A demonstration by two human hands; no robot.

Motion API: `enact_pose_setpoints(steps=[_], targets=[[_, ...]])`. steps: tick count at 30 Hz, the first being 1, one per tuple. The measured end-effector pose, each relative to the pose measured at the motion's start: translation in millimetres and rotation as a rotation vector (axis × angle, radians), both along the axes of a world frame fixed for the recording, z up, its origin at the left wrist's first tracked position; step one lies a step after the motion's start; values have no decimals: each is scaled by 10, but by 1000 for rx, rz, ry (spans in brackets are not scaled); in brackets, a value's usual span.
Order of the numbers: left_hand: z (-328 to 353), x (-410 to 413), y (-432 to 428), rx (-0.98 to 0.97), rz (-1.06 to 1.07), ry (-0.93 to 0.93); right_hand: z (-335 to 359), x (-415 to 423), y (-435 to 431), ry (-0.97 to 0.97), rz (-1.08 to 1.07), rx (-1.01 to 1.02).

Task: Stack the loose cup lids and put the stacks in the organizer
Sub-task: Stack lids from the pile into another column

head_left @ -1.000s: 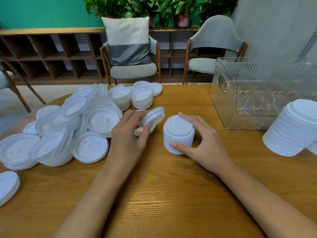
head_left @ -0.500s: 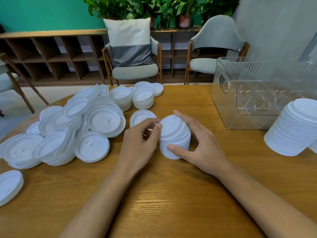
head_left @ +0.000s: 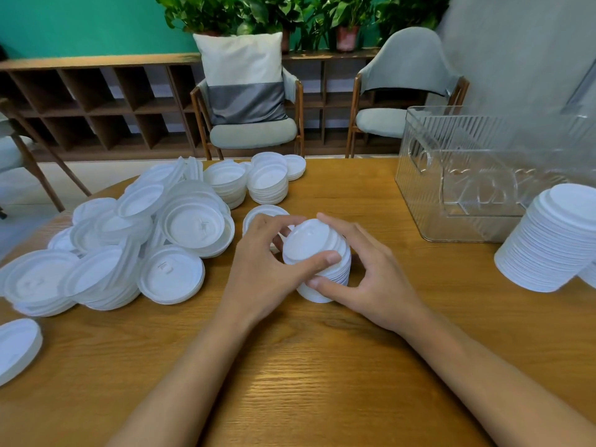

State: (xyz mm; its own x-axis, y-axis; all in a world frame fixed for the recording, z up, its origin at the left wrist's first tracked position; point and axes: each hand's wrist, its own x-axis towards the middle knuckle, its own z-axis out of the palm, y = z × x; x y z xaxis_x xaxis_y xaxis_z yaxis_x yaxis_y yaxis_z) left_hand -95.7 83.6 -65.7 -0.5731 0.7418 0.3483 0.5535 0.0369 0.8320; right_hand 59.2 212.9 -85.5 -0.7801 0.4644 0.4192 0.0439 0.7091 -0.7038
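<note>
A short stack of small white lids [head_left: 317, 250] stands at the table's middle, its top lids tilted toward the left. My left hand [head_left: 267, 269] curls round the stack's left side, thumb across the front. My right hand [head_left: 371, 279] grips the right side, thumb at the base. A heap of loose white lids [head_left: 129, 240], large and small, spreads over the left of the table. The clear plastic organizer [head_left: 458, 175] stands at the back right. A tall leaning stack of white lids [head_left: 554, 243] sits in front of it at the right edge.
Two low stacks of small lids [head_left: 267, 182] sit at the back centre, and one small lid [head_left: 261, 214] lies flat behind my left hand. A single large lid [head_left: 16, 346] lies at the near left edge. Two chairs and a wooden shelf stand beyond the table.
My left hand brought a few small lids from the left onto the stack held by my right hand. Both hands now close round the stack.
</note>
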Motion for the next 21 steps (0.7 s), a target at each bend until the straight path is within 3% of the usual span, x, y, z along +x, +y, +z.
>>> enact_pose_setpoints(steps=[3, 8, 21], targets=[[-10, 15, 12, -36, -33, 13, -7, 0, 15, 13, -2, 4], [72, -102, -86, -61, -279, -187, 3, 13, 17, -10, -10, -16], [8, 171, 56, 51, 110, 160, -18, -5, 39, 4, -13, -39]])
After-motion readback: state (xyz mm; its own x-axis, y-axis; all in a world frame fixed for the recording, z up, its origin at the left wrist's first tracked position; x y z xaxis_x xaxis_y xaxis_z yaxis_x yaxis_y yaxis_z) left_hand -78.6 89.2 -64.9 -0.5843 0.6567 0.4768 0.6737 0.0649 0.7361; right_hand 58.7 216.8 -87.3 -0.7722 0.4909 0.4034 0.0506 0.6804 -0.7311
